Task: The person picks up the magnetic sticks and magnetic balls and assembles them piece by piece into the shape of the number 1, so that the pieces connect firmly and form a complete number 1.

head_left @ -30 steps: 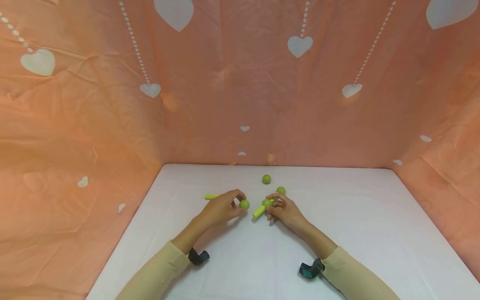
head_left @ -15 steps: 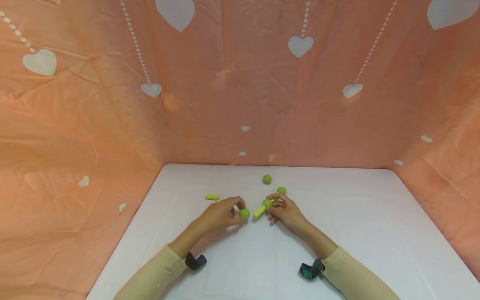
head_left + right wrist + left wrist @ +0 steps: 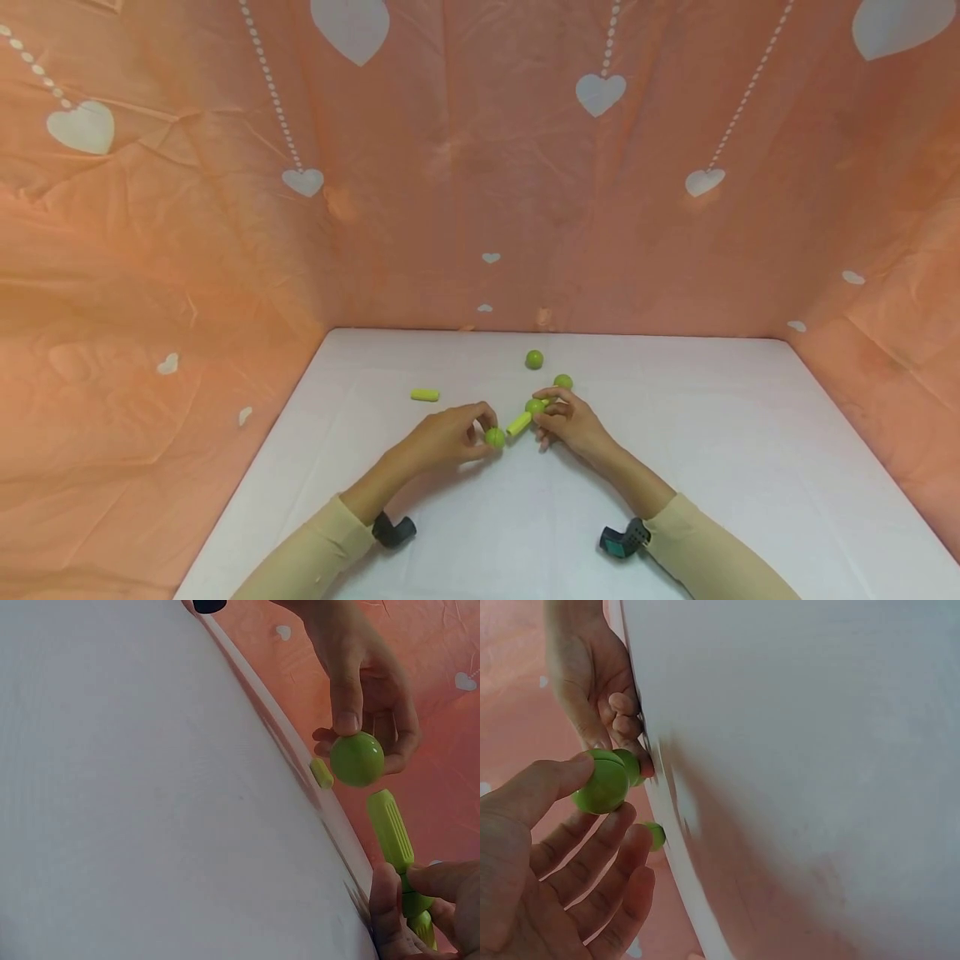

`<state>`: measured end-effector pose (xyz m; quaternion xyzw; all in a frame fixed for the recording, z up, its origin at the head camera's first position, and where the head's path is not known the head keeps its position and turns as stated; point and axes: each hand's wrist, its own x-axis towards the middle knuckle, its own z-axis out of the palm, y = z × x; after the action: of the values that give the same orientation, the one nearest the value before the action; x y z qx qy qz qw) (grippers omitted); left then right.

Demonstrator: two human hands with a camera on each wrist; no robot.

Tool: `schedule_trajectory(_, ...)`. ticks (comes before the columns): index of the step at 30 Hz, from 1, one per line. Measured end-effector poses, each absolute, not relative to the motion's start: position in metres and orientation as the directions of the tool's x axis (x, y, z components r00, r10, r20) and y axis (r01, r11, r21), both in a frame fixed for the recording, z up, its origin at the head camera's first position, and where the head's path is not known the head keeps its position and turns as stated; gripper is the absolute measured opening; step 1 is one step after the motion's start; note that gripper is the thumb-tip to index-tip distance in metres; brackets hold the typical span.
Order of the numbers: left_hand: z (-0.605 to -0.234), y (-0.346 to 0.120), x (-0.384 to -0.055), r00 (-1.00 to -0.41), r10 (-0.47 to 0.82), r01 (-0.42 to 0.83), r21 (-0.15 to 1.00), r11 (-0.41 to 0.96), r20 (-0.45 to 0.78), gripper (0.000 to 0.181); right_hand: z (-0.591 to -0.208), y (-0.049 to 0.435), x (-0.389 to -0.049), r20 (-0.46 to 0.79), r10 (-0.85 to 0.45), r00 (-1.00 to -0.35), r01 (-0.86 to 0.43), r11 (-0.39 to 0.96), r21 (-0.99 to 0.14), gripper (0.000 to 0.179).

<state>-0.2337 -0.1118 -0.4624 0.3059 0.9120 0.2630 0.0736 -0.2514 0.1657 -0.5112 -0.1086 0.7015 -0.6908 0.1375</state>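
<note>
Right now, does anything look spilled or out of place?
Nothing stands out: the left hand pinches a round green ball, the right hand holds a second green ball joined to a ribbed yellow stick, and no spill or breakage shows on the white tabletop.

The left hand (image 3: 577, 866), at eight o'clock, is pinching one green ball (image 3: 600, 787) at nine o'clock. Behind this ball, a second ball (image 3: 630, 765) shows partly, near the right hand (image 3: 596, 682) at ten o'clock. The white table (image 3: 817, 772) spreads toward three o'clock.
</note>
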Motion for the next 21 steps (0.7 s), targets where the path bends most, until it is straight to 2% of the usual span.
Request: schedule_trajectory(21, -0.4674, -0.1063, -0.2337, -0.793, 0.607, 0.54, 0.52, 0.662, 0.053, 0.03, -0.5131, 0.166, -0.2524, -0.024, -0.351, -0.936, 0.014, 0.03, -0.999, 0.046)
